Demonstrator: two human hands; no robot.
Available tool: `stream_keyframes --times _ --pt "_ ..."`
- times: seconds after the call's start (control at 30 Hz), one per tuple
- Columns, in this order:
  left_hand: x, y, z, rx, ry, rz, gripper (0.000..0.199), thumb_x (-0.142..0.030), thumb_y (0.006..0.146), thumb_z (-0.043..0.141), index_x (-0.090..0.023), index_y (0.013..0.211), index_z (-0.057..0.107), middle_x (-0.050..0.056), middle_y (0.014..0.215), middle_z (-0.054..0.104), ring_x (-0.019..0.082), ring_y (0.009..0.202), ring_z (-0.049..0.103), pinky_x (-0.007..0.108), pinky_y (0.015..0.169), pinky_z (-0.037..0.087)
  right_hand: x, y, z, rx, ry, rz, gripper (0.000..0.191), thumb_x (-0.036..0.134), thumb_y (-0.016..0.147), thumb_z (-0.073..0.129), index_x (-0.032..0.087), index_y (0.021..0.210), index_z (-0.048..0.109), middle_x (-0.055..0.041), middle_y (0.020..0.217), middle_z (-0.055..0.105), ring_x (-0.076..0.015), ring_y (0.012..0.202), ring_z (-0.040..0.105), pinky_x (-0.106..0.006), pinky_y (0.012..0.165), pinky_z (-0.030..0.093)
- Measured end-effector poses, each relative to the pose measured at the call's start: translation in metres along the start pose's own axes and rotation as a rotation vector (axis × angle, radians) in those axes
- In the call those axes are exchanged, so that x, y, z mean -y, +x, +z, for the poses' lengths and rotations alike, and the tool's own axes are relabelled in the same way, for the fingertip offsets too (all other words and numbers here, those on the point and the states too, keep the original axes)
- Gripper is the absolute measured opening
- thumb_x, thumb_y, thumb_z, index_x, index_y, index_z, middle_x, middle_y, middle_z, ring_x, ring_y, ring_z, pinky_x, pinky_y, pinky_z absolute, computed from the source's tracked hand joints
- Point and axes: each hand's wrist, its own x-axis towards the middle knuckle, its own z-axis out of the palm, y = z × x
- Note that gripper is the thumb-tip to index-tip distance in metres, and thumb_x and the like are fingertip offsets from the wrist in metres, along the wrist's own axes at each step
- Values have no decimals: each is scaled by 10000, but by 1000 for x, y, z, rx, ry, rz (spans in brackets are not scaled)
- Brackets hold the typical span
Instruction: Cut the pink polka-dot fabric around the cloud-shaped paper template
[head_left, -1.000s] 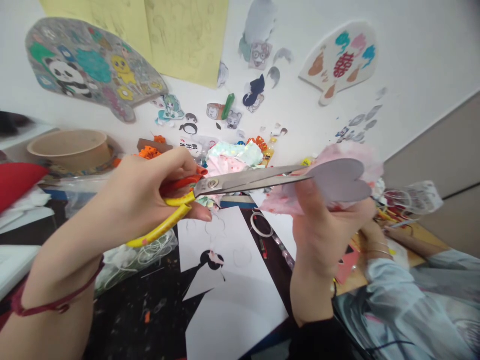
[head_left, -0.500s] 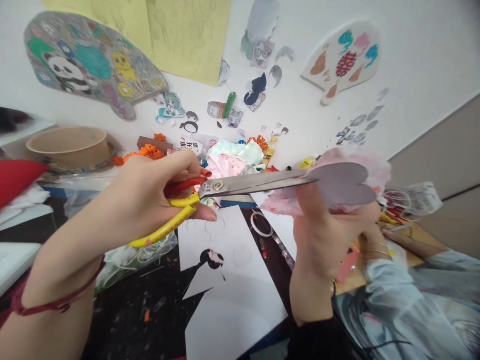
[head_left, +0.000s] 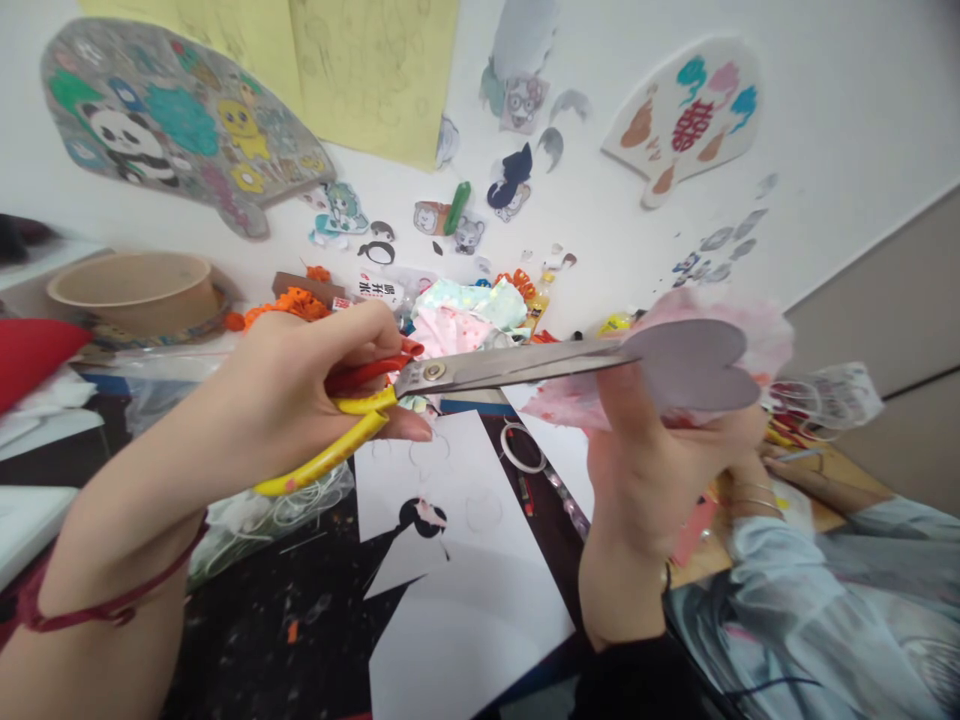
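Observation:
My left hand (head_left: 285, 375) is closed on a pair of scissors (head_left: 502, 366) with one red and one yellow handle. The blades point right and are nearly together, their tips at the left edge of a grey heart-shaped piece (head_left: 694, 365). That heart lies on thin pink patterned cloth (head_left: 566, 400), and my right hand (head_left: 637, 490) grips both from below. Its thumb presses close to the blade tips. Whether the blades have cloth between them I cannot tell.
White paper sheets (head_left: 465, 620), one with a black-haired figure, lie on the dark table (head_left: 255, 640). A round cardboard tub (head_left: 135, 285) stands at left, near a plastic bag (head_left: 262, 520). Crumpled cloth (head_left: 465, 315) sits at the back. At right another person's sleeve (head_left: 810, 600) is close.
The heart and pink cloth have shifted slightly right and turned a little in my right hand. My left hand and the scissors are almost unmoved.

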Motion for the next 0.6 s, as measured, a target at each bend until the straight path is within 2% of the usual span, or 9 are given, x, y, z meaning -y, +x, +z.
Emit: stream_keyframes --times 0.17,0.33,0.4,0.5,0.6 --pt "1 0 -1 18 20 52 500 -680 805 705 -214 837 528 -56 665 551 105 602 391 242 549 297 0 2 0 -4 -61 57 147 401 798 826 341 746 702 9 712 698 -293 763 732 -416 671 620" --pt "1 0 -1 9 28 76 427 -547 801 784 -208 840 526 -76 638 514 95 600 369 235 540 288 -4 0 -1 18 -5 2 118 381 836 806 328 803 705 11 713 675 -238 727 696 -380 699 604" --pt "2 0 -1 -7 54 104 437 -582 822 750 -205 848 531 -70 650 536 90 595 379 227 535 301 -6 0 -1 18 8 -19 110 357 843 804 326 808 704 19 712 664 -213 701 679 -360 691 597" --pt "4 0 0 -39 98 168 545 -747 867 558 -203 851 526 -56 648 564 83 568 406 213 510 311 -10 0 0 -5 -5 -86 121 363 847 797 323 803 692 25 705 649 -206 687 671 -347 649 588" --pt "6 0 1 -78 125 164 641 -840 834 455 -204 844 530 -54 636 576 76 552 431 202 499 320 -11 0 1 -16 -45 -119 125 367 857 782 309 809 683 15 725 657 -214 695 675 -352 645 590"
